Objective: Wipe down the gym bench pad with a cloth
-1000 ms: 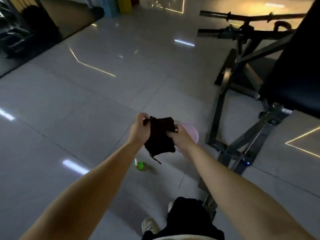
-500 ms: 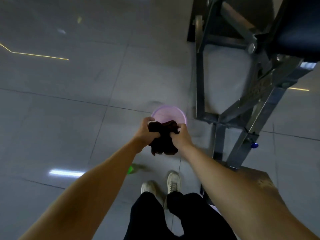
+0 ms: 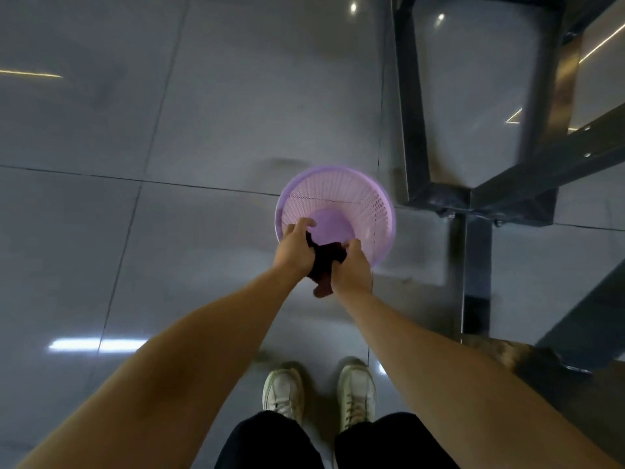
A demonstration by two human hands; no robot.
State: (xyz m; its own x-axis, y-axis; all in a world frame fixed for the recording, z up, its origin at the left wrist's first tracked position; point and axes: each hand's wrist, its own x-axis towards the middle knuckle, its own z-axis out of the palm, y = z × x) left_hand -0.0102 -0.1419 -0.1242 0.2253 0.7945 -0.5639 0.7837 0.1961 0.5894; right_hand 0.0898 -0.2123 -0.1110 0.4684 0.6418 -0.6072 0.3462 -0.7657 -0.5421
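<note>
Glossy grey tiled floor point(image 3: 209, 106) underfoot, streaked with light reflections, dark grout lines crossing it. Both hands out in front, closed together on a dark cloth point(image 3: 325, 265): left hand point(image 3: 297, 249) clenched on its left side, right hand point(image 3: 351, 269) clenched on its right side, fingers curled tight into the fabric. Cloth bunched between the two fists, a loose end hanging down just below the grip, towards the body. Directly beyond and under the grip, a round lilac plastic basket point(image 3: 375, 211) with slotted walls, standing upright on the floor, mouth facing up, nothing seen inside apart from its own solid bottom. Left fingertips overlapping the basket's near rim in view; touching or merely above, cannot tell. To the right of the grip and further away, dark steel bench frame point(image 3: 439, 194), its bars meeting at a bolted floor joint just beside the basket. No sight of the bench pad. Nearer than the grip, down by the body, two white laced shoes point(image 3: 356, 390) side by side and dark trousers point(image 3: 267, 445).
</note>
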